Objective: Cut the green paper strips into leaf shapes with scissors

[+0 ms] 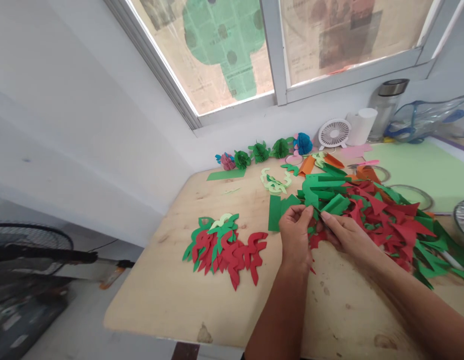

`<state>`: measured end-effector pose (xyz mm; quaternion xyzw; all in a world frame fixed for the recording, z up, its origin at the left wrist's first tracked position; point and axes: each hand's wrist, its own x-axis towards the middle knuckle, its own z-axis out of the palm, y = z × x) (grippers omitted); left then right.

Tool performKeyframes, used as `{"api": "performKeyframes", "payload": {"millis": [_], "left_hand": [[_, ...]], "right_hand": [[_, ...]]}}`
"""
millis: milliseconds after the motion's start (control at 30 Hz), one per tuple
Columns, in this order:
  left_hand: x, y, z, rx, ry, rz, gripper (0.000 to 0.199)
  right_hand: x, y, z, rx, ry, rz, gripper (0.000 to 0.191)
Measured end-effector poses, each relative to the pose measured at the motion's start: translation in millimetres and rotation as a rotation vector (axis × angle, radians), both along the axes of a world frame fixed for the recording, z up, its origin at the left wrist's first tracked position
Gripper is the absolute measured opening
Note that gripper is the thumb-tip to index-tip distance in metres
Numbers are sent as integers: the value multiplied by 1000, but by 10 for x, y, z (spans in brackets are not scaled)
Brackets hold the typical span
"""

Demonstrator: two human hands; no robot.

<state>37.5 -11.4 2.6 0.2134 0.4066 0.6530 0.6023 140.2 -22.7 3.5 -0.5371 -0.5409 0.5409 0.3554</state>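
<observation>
My left hand (296, 230) is closed in a pinch at the near edge of the green paper pieces, with a piece of green paper (312, 199) at its fingertips. Close beside it on the right, my right hand (344, 232) has thumb and fingers pressed together. A small dark edge shows between the two hands; what the right fingers grip is mostly hidden. Behind and right of the hands lies a heap of red paper scraps (400, 225) and green paper strips (325, 182). To the left is a pile of cut red paper shapes (232, 252) with green paper shapes (201, 230).
Honeycomb paper turtles (260, 152) line the wall beneath the window. A small white fan (334, 133), a glass bottle (385, 107) and a pale green sheet (434, 170) occupy the back right. Light green cut-outs (273, 182) rest mid-table. The wooden table's (160, 300) left edge drops to the floor.
</observation>
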Motion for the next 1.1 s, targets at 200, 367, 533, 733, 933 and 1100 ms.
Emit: {"api": "performKeyframes", "payload": {"millis": [200,367,533,733,933,1100], "left_hand": [[-31,-11,72,-37,-53,-54,22],[-37,-9,83,-43,-25,-48,19],[-26,1,43,-32,20,-3,17],[-25,2,50,-25,55,4,17],[-24,-3,52,-26,67,6,16],[-26,-4,48,-28,69,4,15]], "right_hand": [[4,12,-12,-18,31,-19,48],[-7,-1,21,-66,108,-20,47],[-14,-14,27,-70,147,-33,47],[-15,-6,-2,-71,150,-30,47],[-27,-10,25,-72,137,-45,47],[-29,-12,36,-60,105,-42,48]]}}
